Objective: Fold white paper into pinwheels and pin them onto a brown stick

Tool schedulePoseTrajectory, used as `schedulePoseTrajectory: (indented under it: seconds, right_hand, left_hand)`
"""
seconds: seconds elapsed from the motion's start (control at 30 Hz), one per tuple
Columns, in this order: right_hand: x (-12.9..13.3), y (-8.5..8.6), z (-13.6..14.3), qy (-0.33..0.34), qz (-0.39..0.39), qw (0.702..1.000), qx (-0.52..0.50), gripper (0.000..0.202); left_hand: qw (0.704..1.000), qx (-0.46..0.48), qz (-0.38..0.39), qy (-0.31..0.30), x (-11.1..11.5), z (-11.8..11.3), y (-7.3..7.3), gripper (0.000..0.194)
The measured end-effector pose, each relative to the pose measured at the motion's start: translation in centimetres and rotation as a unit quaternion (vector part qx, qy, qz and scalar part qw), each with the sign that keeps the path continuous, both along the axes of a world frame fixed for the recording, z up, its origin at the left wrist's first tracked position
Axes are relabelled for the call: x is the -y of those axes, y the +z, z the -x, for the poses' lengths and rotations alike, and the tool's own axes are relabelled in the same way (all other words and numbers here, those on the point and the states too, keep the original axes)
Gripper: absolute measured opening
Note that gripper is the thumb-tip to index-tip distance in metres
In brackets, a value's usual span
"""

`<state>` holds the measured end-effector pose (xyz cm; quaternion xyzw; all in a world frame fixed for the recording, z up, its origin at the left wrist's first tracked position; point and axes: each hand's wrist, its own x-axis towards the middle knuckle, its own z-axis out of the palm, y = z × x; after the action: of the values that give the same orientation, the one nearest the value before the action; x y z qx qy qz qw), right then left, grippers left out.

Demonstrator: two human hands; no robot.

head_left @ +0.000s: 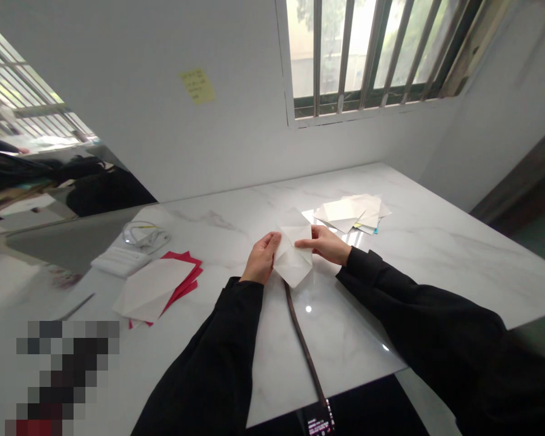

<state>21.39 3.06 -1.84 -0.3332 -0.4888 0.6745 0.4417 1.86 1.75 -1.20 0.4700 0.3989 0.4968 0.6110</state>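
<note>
Between both hands, just above the table, is a sheet of white paper [294, 266] with crease lines and folded flaps. My left hand [260, 259] pinches its left edge between thumb and fingers. At the right edge my right hand [327, 244] grips the paper, thumb lying across its front. A thin dark brown stick-like strip [303, 345] runs from under the paper down to the table's near edge; its upper end is hidden.
White creased sheets lie over red paper [188, 284] on the left. More white folded papers [345, 211] are at the back right. A coiled white cable [145, 235] and a white pack [120, 260] lie back left. The marble-patterned table [445, 260] meets a wall with a yellow note [198, 86].
</note>
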Motion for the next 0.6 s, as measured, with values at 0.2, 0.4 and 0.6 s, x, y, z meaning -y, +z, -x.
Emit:
schedulePoseTrajectory:
  seconds: [0.2,0.4,0.6]
  right_hand:
    - [0.17,0.24,-0.02,0.004,0.01,1.0,-0.006,0.038]
    - [0.45,0.47,0.03,0.021,0.016,0.999,-0.021,0.043]
    - [0.45,0.2,0.06,0.008,0.001,1.0,0.018,0.043]
  left_hand:
    - [0.997,-0.058,-0.051,-0.016,0.01,0.23,-0.2,0.057]
    - [0.994,-0.091,-0.059,0.021,0.08,0.28,0.0,0.062]
    - [0.992,-0.098,-0.072,0.03,0.14,0.06,0.15,0.054]
